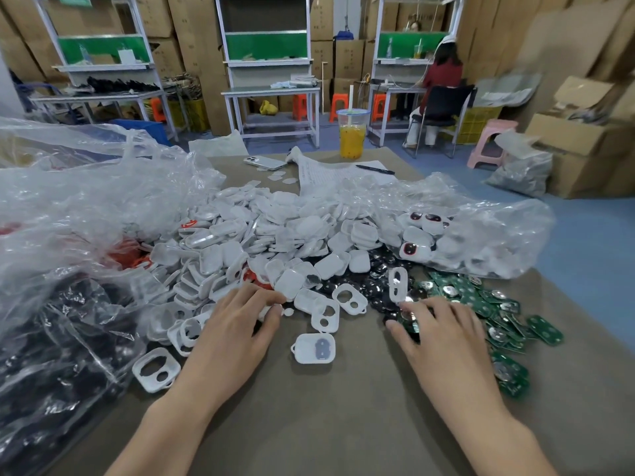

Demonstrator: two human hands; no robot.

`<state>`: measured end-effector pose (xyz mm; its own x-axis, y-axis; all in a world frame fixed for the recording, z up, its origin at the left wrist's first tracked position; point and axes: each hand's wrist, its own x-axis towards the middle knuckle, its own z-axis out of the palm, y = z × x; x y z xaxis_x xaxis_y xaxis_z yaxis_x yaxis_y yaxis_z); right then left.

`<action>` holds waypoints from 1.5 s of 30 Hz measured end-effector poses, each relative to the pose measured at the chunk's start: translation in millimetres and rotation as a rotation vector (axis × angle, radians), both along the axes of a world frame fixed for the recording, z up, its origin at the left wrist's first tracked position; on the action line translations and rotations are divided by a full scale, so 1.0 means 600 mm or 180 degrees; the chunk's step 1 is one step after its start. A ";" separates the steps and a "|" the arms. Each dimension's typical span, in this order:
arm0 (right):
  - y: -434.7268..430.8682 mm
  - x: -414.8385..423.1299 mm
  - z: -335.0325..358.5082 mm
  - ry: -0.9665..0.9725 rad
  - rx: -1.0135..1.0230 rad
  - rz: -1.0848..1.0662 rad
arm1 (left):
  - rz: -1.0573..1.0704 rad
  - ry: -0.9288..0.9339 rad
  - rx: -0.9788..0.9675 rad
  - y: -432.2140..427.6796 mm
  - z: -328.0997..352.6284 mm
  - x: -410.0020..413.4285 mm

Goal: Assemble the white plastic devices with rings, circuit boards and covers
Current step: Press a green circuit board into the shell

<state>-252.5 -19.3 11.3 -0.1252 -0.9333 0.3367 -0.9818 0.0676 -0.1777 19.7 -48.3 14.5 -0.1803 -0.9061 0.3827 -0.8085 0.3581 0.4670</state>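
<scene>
Head view: the left hand (233,333) rests at the edge of the white housing pile (275,231), fingers (264,297) close together; whether they pinch anything is unclear. The right hand (445,338) has its fingers spread on the green circuit boards (505,304). One housing (313,348) lies alone on the bench (343,424) between them.

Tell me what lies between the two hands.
In the head view, one white rectangular plastic shell with a grey insert lies on bare brown tabletop between the left hand and right hand.

Cardboard boxes (192,32) wall white workbenches (271,92) on blue floor (584,242).
</scene>
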 end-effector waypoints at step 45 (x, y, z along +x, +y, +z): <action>-0.085 0.102 0.053 -0.4356 0.1096 0.2412 | -0.0241 0.1295 -0.0447 0.015 0.018 -0.035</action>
